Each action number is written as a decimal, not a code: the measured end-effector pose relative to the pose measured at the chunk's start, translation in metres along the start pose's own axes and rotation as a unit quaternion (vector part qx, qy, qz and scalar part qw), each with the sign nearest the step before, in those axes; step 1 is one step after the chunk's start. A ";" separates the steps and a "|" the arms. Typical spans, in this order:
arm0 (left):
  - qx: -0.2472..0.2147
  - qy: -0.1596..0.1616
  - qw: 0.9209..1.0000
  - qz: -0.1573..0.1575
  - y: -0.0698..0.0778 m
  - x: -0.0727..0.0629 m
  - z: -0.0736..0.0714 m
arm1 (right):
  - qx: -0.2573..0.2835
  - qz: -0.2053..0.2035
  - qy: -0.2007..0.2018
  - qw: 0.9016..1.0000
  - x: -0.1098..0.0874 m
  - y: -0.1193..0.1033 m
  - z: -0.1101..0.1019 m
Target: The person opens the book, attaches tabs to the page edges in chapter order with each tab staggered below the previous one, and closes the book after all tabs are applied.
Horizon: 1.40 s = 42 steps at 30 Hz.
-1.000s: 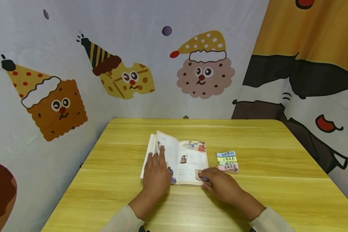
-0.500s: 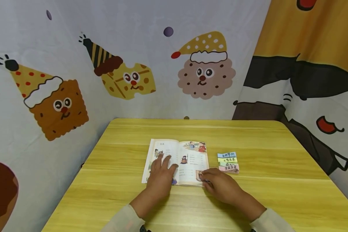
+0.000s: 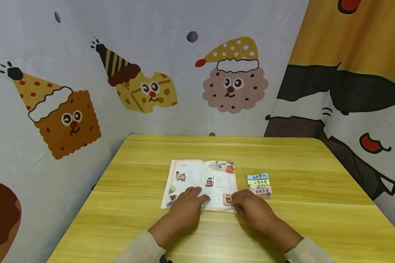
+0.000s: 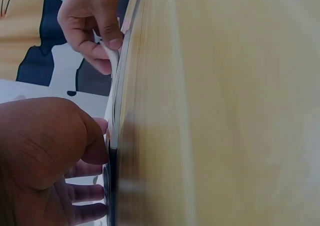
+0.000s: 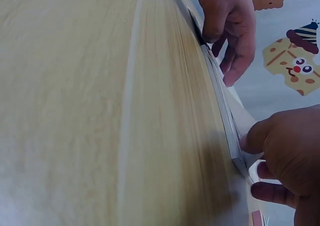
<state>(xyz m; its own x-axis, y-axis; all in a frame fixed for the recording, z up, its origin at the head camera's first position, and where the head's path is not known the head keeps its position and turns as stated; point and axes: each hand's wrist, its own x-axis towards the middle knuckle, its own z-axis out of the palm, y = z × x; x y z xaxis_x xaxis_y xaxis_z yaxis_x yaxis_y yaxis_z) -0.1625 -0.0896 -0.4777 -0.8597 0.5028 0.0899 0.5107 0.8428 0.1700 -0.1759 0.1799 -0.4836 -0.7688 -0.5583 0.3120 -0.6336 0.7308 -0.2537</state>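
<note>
An open picture book (image 3: 191, 171) lies on the table, with printed text and coloured drawings on both pages. My left hand (image 3: 187, 207) rests on it near the bottom of the spine, fingers extended over the paper. At the lower right corner, my right hand (image 3: 255, 210) pinches a page between thumb and fingers. The left wrist view shows that page corner (image 4: 111, 53) bent up in the right hand (image 4: 92, 28). From the right wrist, the left hand (image 5: 230, 28) shows at the far end of the book's lower edge.
Sticky note strips (image 3: 258, 182) in blue, yellow, green and pink, with handwriting, lie just right of the book. The wooden table (image 3: 135, 175) meets a cartoon-printed cloth (image 3: 184, 120) at its back edge.
The raised left page has come down flat. My left hand has slid right and toward me, from the left page to the spine. The right hand stays at the lower right corner.
</note>
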 end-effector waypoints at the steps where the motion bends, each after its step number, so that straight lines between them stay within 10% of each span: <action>1: -0.001 -0.001 1.000 -0.001 0.001 0.000 0.000 | -0.003 0.003 0.010 1.000 0.000 0.000 0.001; 14: -0.016 0.005 1.000 -0.019 0.005 0.004 0.001 | -0.018 -0.064 0.160 0.985 0.006 0.001 0.000; 28: 0.013 0.032 0.999 -0.018 0.004 0.007 0.002 | 0.006 -0.049 0.207 0.977 0.010 -0.009 -0.004; 42: -0.018 0.085 0.994 -0.067 0.005 0.007 0.002 | 0.009 0.005 -0.005 1.000 0.001 -0.002 0.008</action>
<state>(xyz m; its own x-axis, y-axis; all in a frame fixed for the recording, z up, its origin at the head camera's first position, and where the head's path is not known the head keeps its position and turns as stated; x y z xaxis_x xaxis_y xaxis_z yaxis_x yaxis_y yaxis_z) -0.1662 -0.0813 -0.4783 -0.9108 0.3439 0.2284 0.3932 0.8912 0.2262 -0.1762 0.1743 -0.4894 -0.7759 -0.5547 0.3004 -0.6272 0.7294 -0.2732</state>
